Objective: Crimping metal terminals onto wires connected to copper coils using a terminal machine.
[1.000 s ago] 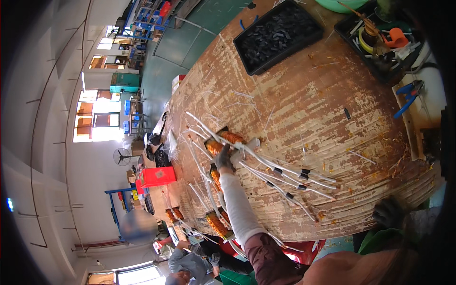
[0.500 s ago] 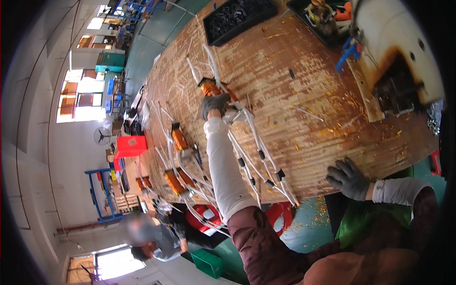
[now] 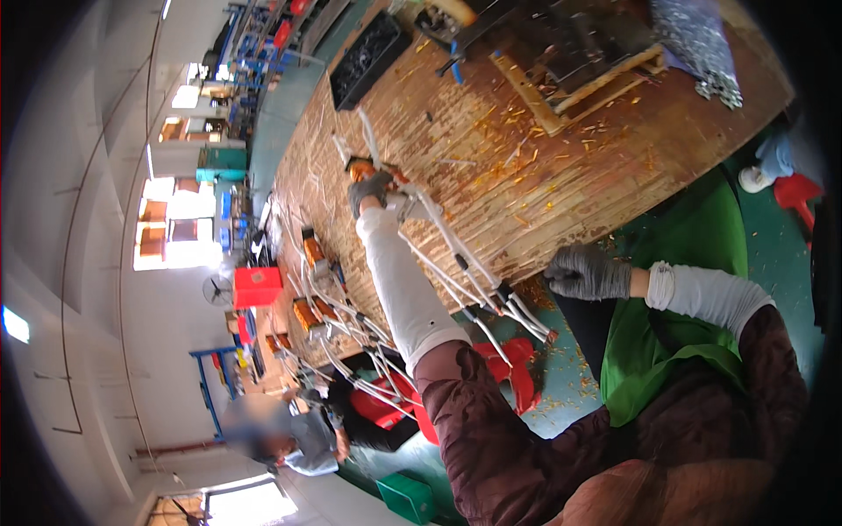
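Observation:
My left hand [image 3: 370, 191], in a grey glove, is closed round a copper-wound transformer [image 3: 358, 167] lying on the worn wooden table. White sleeved leads [image 3: 438, 223] run from it toward the near table edge, some with black sleeves, and their ends hang past the edge. The hand covers much of the winding. My right hand [image 3: 586, 272], gloved in the same grey, is by the near edge of the table with its fingers curled in. Whatever lies inside those fingers, if anything, is hidden.
More wound transformers [image 3: 313, 250] with white leads lie to the left. A black tray [image 3: 370, 61] of small dark parts stands at the far side. At the far right are a wooden frame [image 3: 561, 114] and a plastic bag [image 3: 693, 44]. Another person [image 3: 307, 438] sits at lower left.
The view has swung rightward. My right hand has left the tabletop, where it lay with fingers spread, and is now curled at the edge. My left hand keeps its hold on the transformer.

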`<action>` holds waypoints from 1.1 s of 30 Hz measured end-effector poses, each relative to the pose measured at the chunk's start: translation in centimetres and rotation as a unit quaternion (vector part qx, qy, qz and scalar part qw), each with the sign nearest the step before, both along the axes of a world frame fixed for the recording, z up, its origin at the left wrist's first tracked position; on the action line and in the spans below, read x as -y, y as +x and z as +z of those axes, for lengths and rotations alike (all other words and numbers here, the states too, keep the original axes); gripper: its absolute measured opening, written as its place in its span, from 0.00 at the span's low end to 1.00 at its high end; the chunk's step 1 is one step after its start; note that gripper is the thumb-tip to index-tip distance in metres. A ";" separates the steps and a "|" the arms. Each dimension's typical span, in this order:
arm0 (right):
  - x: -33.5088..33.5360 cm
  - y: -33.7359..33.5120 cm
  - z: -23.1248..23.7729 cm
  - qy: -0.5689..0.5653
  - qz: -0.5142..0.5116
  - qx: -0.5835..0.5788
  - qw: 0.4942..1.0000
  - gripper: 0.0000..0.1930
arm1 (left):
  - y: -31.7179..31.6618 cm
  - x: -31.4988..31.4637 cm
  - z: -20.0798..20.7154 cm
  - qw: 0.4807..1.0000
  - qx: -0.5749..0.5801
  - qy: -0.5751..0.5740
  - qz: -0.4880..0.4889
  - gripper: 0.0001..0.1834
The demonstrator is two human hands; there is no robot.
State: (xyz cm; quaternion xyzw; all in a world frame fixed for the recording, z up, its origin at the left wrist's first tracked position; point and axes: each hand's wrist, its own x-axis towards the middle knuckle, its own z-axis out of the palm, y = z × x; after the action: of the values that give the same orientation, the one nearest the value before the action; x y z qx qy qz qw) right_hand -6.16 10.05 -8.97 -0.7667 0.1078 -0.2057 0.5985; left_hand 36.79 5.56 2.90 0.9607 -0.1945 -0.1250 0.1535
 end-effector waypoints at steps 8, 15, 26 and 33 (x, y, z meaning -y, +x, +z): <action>-4.5 -0.2 -3.8 0.115 0.046 -0.119 0.985 0.33 | -1.8 2.4 -1.4 0.998 0.006 -0.035 -0.049 0.35; -6.5 7.0 -1.2 0.253 0.131 -0.140 0.948 0.31 | 0.3 -5.3 4.5 0.984 -0.081 -0.155 0.016 0.32; -9.1 9.2 -0.7 0.329 0.001 -0.024 0.944 0.22 | -5.9 -20.7 -7.2 0.844 -0.418 -0.334 0.033 0.29; -3.9 6.1 1.9 0.212 0.071 -0.189 0.956 0.19 | -14.4 -18.8 -9.3 0.830 -0.370 -0.414 0.039 0.16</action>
State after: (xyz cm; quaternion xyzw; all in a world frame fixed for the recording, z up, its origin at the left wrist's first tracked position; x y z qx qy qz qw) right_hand -0.03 13.93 -7.11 -0.6530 0.2051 0.0132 0.7289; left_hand 22.37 24.40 -6.37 0.6955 -0.1193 -0.3731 0.6024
